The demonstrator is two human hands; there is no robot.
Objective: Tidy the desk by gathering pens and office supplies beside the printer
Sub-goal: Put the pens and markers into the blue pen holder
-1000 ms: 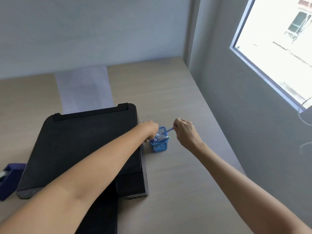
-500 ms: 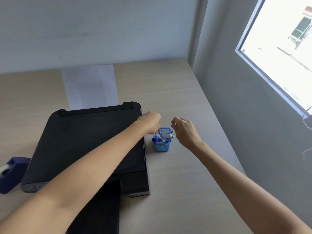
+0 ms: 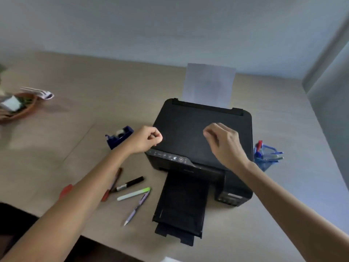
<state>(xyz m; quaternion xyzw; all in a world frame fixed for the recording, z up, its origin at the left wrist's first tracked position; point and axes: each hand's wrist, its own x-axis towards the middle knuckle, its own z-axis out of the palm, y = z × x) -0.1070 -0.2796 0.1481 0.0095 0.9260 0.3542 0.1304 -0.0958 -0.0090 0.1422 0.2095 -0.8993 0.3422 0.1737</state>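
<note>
Head view: the desk carries a black printer toward its right edge, with the blue pen holder just beside the printer's right side. Loose pens lie near the front edge, left of the printer. Left hand and right hand hover loosely curled, holding nothing. Best to sweep several pens together, tips aligned, before lifting them.

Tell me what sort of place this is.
Likely a home office or study desk: a black printer loaded with paper, a tape dispenser, and loose pens on a wooden desk.
</note>
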